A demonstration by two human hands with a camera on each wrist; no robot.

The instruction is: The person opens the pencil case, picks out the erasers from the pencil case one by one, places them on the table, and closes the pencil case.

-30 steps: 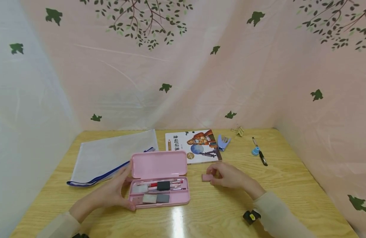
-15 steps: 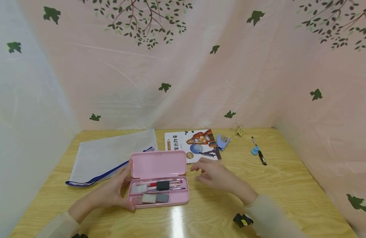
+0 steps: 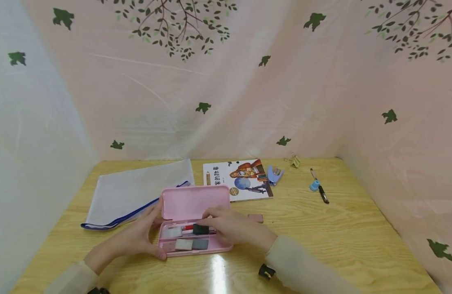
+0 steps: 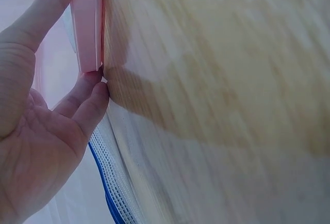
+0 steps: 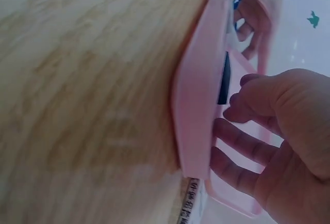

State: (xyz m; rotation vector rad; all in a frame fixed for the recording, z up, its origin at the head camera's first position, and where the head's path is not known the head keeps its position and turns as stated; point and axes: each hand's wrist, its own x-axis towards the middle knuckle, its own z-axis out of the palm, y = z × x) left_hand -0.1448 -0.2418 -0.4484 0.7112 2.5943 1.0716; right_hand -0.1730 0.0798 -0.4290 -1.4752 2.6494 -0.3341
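Observation:
An opened pink pencil case (image 3: 196, 203) lies on the table with its lid raised. My left hand (image 3: 139, 234) holds its left end, thumb at the front corner and fingers at the back; the left wrist view shows the thumb and fingers (image 4: 87, 92) against the case. My right hand (image 3: 237, 228) reaches over the case's right part, fingertips close to a black eraser (image 3: 201, 229). In the right wrist view its fingers (image 5: 240, 136) are loosely bent; whether they touch the eraser is unclear. The front compartment holds a grey eraser (image 3: 200, 244), a whitish one (image 3: 184, 244) and a pink one.
A pink eraser (image 3: 255, 218) lies right of the case. Behind stand a book (image 3: 244, 183), a blue stapler (image 3: 274, 175) and a binder clip (image 3: 294, 161). A mesh zip pouch (image 3: 134, 192) lies left; a pen (image 3: 324, 194) and small blue object (image 3: 314, 185) lie right.
My right hand has let go of the pink eraser on the table and moved left over the pencil case. The left hand has stayed at the case's left end.

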